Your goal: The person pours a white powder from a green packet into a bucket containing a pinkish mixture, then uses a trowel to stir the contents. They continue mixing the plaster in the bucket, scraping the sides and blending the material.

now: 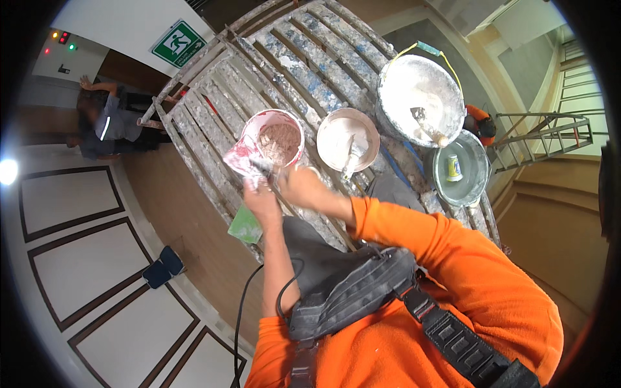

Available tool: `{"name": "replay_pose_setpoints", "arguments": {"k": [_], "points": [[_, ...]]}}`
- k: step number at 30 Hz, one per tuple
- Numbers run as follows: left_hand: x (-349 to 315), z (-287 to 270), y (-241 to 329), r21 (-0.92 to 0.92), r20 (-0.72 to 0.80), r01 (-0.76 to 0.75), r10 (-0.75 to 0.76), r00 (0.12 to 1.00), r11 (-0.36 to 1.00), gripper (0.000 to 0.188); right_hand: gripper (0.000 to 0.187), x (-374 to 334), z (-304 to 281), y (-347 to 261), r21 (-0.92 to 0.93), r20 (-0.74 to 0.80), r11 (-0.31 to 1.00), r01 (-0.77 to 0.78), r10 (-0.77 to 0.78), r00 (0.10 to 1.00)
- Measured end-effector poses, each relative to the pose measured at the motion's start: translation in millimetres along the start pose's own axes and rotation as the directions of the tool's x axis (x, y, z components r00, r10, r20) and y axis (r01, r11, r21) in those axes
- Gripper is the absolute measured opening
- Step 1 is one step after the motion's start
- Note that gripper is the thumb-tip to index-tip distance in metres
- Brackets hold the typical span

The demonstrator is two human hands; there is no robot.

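Smeared cloth (pixel 242 157) is gripped by left hand (pixel 260 202) at eight o'clock on bucket (pixel 272 116), perhaps against drips; right hand's grip cannot be told.

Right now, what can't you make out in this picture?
All in the head view:
Right hand: fingers blurred by motion.
Pink-smeared item at the left hand: too blurred to identify.
Green flat piece: right side covered by the left forearm.
Black cable: one end cut off by the lower edge.
Person in orange: partly hidden by the large bucket.
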State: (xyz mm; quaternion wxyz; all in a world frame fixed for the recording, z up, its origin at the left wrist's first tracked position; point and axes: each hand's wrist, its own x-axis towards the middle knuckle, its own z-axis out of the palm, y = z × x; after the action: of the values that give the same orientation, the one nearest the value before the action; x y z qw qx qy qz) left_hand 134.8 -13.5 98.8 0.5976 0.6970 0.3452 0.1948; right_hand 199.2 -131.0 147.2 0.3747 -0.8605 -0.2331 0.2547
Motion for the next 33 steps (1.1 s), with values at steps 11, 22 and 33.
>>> {"name": "replay_pose_setpoints", "arguments": {"k": [11, 22, 33], "points": [[4, -13, 22, -0.187, 0.078, 0.174, -0.162, 0.984, 0.967, 0.024, 0.039, -23, -8, -16, 0.051, 0.002, 0.989, 0.140, -0.140, 0.990], [8, -31, 28, -0.167, 0.260, 0.305, -0.257, 0.931, 0.937, 0.030, 0.038, -7, -17, 9, -0.097, 0.005, 0.990, 0.106, -0.106, 0.994], [27, -59, 41, -0.073, 0.304, 0.297, -0.263, 0.916, 0.952, 0.037, 0.038, -1, -18, 22, -0.115, 0.049, 0.978, 0.172, -0.167, 0.985]]}}
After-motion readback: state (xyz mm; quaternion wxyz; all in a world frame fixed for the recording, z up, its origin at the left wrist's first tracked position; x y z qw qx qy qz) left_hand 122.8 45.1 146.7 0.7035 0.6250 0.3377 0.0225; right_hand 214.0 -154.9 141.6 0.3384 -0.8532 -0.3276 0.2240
